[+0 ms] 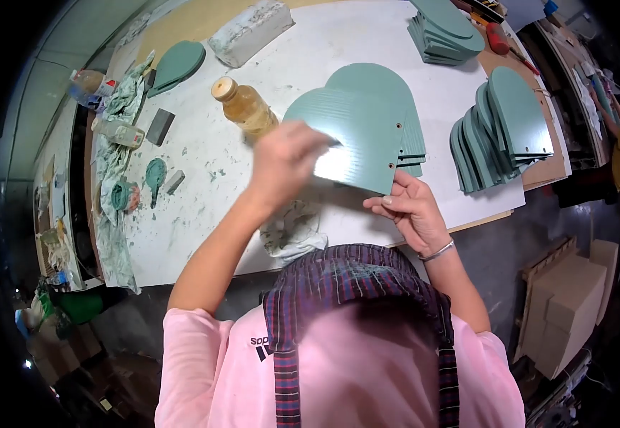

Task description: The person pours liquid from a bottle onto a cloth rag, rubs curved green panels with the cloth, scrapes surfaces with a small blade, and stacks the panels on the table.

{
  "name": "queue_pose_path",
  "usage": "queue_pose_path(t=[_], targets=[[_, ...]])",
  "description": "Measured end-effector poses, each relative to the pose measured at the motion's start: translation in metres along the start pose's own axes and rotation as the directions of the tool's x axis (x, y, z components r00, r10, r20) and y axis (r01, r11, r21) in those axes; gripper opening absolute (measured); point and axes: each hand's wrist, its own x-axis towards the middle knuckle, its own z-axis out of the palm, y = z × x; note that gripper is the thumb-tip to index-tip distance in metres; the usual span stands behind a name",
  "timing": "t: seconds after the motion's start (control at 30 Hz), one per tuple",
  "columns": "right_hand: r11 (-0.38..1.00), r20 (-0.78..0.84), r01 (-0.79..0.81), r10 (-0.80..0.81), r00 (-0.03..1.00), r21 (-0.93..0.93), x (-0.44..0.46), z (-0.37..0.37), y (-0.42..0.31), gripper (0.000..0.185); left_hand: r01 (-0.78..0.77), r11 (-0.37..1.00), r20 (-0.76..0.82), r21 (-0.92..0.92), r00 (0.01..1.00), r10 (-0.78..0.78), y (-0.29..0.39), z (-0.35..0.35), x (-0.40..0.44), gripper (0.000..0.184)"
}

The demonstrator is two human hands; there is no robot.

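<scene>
A green panel (356,121) with a rounded end and two small holes near its straight edge lies tilted over a few similar green panels (411,107) on the white table. My right hand (413,210) pinches its near right corner between thumb and fingers. Over the panel's left part, my left hand (287,158) is closed and slightly blurred. A small dark tip shows at its fingers, too little to name. A bottle of yellowish liquid (244,107) stands just beyond that hand. Nearer my body lies a crumpled stained cloth (292,232).
Stacks of green panels (502,128) stand at the right and far right. Along the left lie a dark block (160,127), a green-coated scraper (155,175), a paint cup (124,194) and small bottles. A whitish block (251,32) sits at the back. Cardboard boxes (563,314) stand on the floor.
</scene>
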Motion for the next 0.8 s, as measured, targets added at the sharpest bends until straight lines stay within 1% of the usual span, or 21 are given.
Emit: queue_pose_path(t=[0.03, 0.07, 0.1, 0.13, 0.17, 0.2, 0.27, 0.3, 0.33, 0.37, 0.4, 0.43, 0.47, 0.5, 0.53, 0.57, 0.6, 0.67, 0.73, 0.77, 0.8], targets=[[1.000, 0.001, 0.007, -0.007, 1.000, 0.008, 0.000, -0.002, 0.002, 0.049, 0.085, 0.990, -0.066, 0.109, 0.995, -0.078, -0.003, -0.002, -0.001, 0.021], [1.000, -0.003, 0.006, -0.006, 1.000, 0.011, -0.001, -0.003, 0.004, 0.049, 0.085, 0.991, -0.061, 0.107, 0.995, -0.079, 0.001, 0.000, -0.004, 0.021], [1.000, 0.022, 0.022, -0.022, 1.000, 0.002, -0.001, -0.003, 0.006, 0.049, -0.073, 0.989, 0.047, 0.131, 0.997, 0.067, 0.011, 0.003, -0.009, 0.022], [0.999, 0.051, 0.037, -0.036, 0.998, -0.010, 0.000, -0.003, 0.006, 0.049, -0.228, 0.964, 0.154, 0.139, 0.966, 0.206, 0.023, 0.003, -0.013, 0.023], [0.999, 0.055, 0.035, -0.034, 0.998, -0.014, 0.001, -0.001, 0.004, 0.049, -0.275, 0.946, 0.221, 0.173, 0.946, 0.235, 0.037, -0.004, -0.015, 0.026], [0.999, 0.065, 0.039, -0.039, 0.997, 0.009, 0.000, 0.000, 0.002, 0.046, -0.273, 0.946, 0.219, 0.177, 0.948, 0.233, 0.031, -0.006, -0.016, 0.026], [0.999, 0.079, 0.038, -0.041, 0.996, 0.033, 0.000, 0.000, 0.000, 0.043, -0.058, 0.996, -0.020, 0.070, 0.998, 0.059, 0.011, -0.018, -0.026, 0.011], [0.997, 0.060, 0.029, -0.033, 0.998, 0.065, 0.000, 0.000, -0.002, 0.040, 0.076, 0.995, -0.115, 0.062, 0.991, -0.068, -0.001, -0.028, -0.035, 0.010], [0.995, 0.039, 0.025, -0.029, 0.999, 0.099, 0.001, 0.000, -0.004, 0.037, 0.202, 0.979, -0.206, 0.039, 0.960, -0.189, -0.015, -0.037, -0.047, 0.008], [0.996, 0.003, 0.037, -0.037, 0.999, 0.083, 0.004, 0.002, -0.003, 0.033, 0.292, 0.954, -0.225, 0.072, 0.936, -0.270, -0.028, -0.044, -0.063, 0.008], [0.996, 0.005, 0.042, -0.042, 0.999, 0.084, 0.007, 0.005, -0.002, 0.033, 0.382, 0.918, -0.247, 0.102, 0.904, -0.349, -0.040, -0.048, -0.081, 0.007], [0.999, -0.039, 0.026, -0.025, 0.999, 0.048, 0.009, 0.008, -0.001, 0.033, 0.381, 0.919, -0.248, 0.103, 0.904, -0.347, -0.054, -0.048, -0.099, 0.007], [1.000, -0.081, 0.007, -0.006, 0.997, 0.011, 0.012, 0.011, 0.000, 0.034, 0.453, 0.873, -0.213, 0.179, 0.885, -0.415, -0.069, -0.047, -0.116, 0.011], [1.000, -0.076, 0.004, -0.004, 0.997, 0.007, 0.013, 0.014, 0.002, 0.034, 0.518, 0.816, -0.185, 0.256, 0.855, -0.485, -0.075, -0.045, -0.130, 0.015], [1.000, -0.067, -0.011, 0.011, 0.998, -0.014, 0.012, 0.017, 0.004, 0.033, 0.522, 0.814, -0.194, 0.256, 0.852, -0.486, -0.074, -0.042, -0.142, 0.015], [0.999, -0.051, -0.013, 0.011, 0.999, -0.043, 0.015, 0.020, 0.003, 0.033, 0.450, 0.827, -0.199, 0.337, 0.893, -0.404, -0.071, -0.038, -0.147, 0.021], [0.999, -0.093, -0.009, 0.004, 0.996, -0.047, 0.015, 0.024, 0.002, 0.034, 0.372, 0.828, -0.207, 0.419, 0.927, -0.312, -0.068, -0.036, -0.147, 0.027], [0.998, -0.081, -0.030, 0.025, 0.996, -0.054, 0.016, 0.025, 0.000, 0.035, 0.387, 0.887, -0.016, 0.251, 0.918, -0.395, -0.036, -0.023, -0.157, 0.039], [0.997, -0.062, -0.013, 0.009, 0.998, -0.071, 0.015, 0.026, 0.000, 0.035, 0.358, 0.901, 0.105, 0.245, 0.914, -0.392, -0.001, -0.004, -0.163, 0.039], [0.997, -0.067, 0.008, -0.013, 0.998, -0.077, 0.012, 0.027, 0.002, 0.035, 0.362, 0.899, 0.099, 0.247, 0.913, -0.395, -0.012, -0.001, -0.172, 0.039], [0.997, -0.061, 0.006, -0.011, 0.998, -0.083, 0.009, 0.029, 0.003, 0.035, 0.414, 0.897, 0.065, 0.153, 0.902, -0.427, -0.031, 0.006, -0.186, 0.039]])
